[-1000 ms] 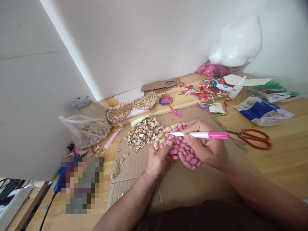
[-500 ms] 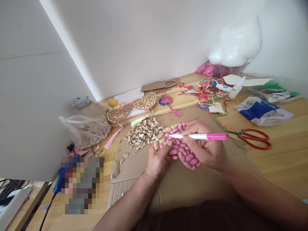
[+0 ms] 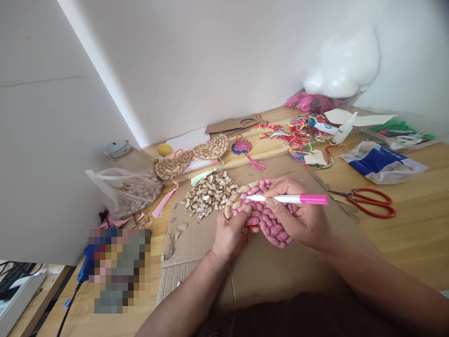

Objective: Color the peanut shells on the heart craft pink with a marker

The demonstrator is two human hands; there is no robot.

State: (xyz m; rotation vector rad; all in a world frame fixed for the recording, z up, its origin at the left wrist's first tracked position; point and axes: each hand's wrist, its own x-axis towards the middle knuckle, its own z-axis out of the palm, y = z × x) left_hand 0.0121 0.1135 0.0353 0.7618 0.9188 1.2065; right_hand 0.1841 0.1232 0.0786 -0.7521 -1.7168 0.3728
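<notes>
On the bench [image 3: 414, 234], a cardboard sheet [image 3: 280, 276] is carrying the peanut-shell piece [image 3: 270, 224], mostly pink already. The left hand [image 3: 229, 236] is pinching its near edge, steadying it. The right hand [image 3: 301, 220] is gripping the pink marker [image 3: 291, 199], tip touching a bare shell; short, light strokes would likely be colouring cleanest without cracking shells.

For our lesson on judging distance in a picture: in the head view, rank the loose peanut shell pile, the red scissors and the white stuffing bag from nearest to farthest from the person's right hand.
1. Loose peanut shell pile, just left of the right hand, on the cardboard.
2. Red scissors, off to the right on the wooden table.
3. White stuffing bag, far back against the wall.
</notes>
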